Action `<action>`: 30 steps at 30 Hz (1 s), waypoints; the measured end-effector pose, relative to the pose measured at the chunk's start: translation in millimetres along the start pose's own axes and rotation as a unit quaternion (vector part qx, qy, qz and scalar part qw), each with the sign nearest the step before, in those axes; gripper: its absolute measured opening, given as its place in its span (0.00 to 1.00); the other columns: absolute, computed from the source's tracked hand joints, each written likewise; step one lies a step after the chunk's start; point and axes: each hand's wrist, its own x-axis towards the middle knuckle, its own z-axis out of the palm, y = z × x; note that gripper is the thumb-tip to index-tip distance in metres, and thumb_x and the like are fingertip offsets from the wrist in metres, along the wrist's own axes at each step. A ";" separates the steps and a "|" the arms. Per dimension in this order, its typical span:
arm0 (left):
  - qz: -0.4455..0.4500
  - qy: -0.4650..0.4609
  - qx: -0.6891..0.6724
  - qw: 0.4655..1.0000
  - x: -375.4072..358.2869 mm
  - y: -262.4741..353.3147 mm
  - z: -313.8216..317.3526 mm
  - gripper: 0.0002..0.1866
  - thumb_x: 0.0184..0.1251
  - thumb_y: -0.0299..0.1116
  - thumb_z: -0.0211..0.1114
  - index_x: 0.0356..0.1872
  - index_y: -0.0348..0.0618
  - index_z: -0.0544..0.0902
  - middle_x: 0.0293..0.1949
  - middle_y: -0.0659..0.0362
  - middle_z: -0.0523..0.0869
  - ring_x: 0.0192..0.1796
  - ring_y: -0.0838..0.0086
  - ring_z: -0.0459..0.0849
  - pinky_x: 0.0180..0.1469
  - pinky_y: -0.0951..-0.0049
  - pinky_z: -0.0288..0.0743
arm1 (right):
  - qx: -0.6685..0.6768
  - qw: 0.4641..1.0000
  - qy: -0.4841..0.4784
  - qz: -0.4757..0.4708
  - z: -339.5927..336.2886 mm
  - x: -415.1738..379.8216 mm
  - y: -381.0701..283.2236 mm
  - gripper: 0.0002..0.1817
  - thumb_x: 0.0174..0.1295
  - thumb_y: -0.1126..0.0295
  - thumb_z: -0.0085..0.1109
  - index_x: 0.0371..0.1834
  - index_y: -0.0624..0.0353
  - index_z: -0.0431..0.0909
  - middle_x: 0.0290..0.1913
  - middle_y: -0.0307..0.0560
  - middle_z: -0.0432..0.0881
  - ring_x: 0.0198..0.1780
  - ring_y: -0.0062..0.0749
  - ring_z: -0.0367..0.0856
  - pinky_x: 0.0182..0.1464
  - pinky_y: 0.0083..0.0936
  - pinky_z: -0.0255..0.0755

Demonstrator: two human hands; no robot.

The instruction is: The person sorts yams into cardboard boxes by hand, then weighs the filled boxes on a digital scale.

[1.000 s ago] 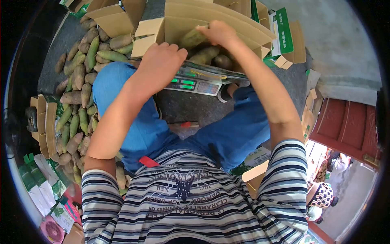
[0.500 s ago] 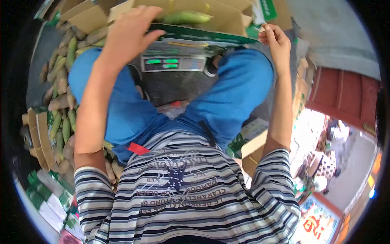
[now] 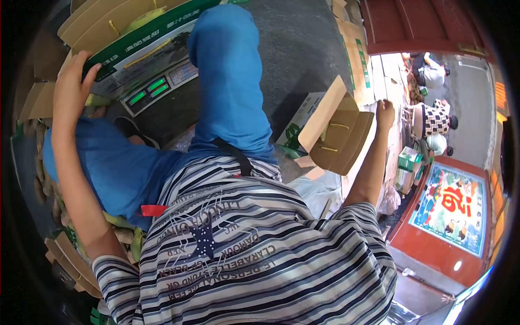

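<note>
My left hand [image 3: 73, 89] is at the near left corner of a large open carton [image 3: 157, 35] with a green printed edge. Its thumb stands apart from the fingers, touching or just over the cardboard. Inside the carton lies a long pale green item [image 3: 146, 19], which looks like corn in its husk. My right hand [image 3: 385, 114] is out to the right with curled fingers; whatever it may hold is hidden. Closest to it is a smaller open carton [image 3: 346, 142] with yellow cord handles. A digital scale [image 3: 158, 89] with lit green displays sits against the large carton.
Long husked produce [image 3: 40, 179] lies piled at the left beside my leg. Flattened cardboard [image 3: 355, 51] lies along the right side. Several people [image 3: 433, 119] are farther off to the right, near a red-framed sign [image 3: 449, 208]. Another opened carton [image 3: 73, 262] stands at lower left.
My view has turned to the right. My right hand has left the large carton's right end and moved outward. My left hand remains at the carton's left part, now nearer its corner.
</note>
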 end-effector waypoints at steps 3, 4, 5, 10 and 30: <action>0.015 0.011 0.009 1.000 -0.7 -3.0 1.0 0.12 0.68 0.34 0.60 0.47 0.39 0.76 0.44 0.46 0.82 0.48 0.48 0.80 0.47 0.57 0.73 | -0.090 0.983 -0.072 0.140 8.8 -48.8 57.7 0.32 0.54 0.46 0.62 0.58 0.54 0.77 0.51 0.63 0.80 0.56 0.54 0.78 0.57 0.44 0.73; 0.018 0.009 0.019 1.000 -1.1 -5.0 0.8 0.12 0.68 0.35 0.60 0.47 0.39 0.76 0.44 0.46 0.82 0.48 0.48 0.80 0.46 0.57 0.73 | -0.100 0.971 -0.113 0.188 11.5 -62.6 68.3 0.33 0.53 0.47 0.63 0.59 0.54 0.76 0.54 0.62 0.79 0.57 0.54 0.78 0.58 0.45 0.72; 0.020 0.007 0.029 0.999 -1.1 -7.1 1.2 0.13 0.68 0.35 0.60 0.47 0.39 0.76 0.44 0.45 0.82 0.48 0.48 0.80 0.46 0.57 0.74 | -0.103 0.969 -0.114 0.191 17.1 -76.5 76.8 0.31 0.54 0.48 0.62 0.58 0.55 0.77 0.53 0.60 0.80 0.56 0.53 0.79 0.57 0.44 0.73; -0.004 0.006 0.046 0.999 3.3 -4.2 3.9 0.13 0.67 0.37 0.62 0.47 0.40 0.77 0.42 0.45 0.83 0.46 0.47 0.81 0.45 0.55 0.74 | 0.054 0.994 -0.070 0.071 46.2 -107.3 34.5 0.20 0.62 0.56 0.58 0.48 0.60 0.82 0.45 0.58 0.84 0.48 0.55 0.82 0.50 0.44 0.75; -0.032 -0.033 0.056 0.997 17.2 -5.6 15.6 0.15 0.67 0.40 0.63 0.47 0.39 0.79 0.42 0.46 0.84 0.46 0.50 0.82 0.46 0.59 0.74 | -0.269 0.905 -0.328 -0.035 72.4 -65.5 -51.8 0.25 0.58 0.42 0.59 0.41 0.52 0.86 0.46 0.49 0.86 0.49 0.43 0.85 0.51 0.41 0.75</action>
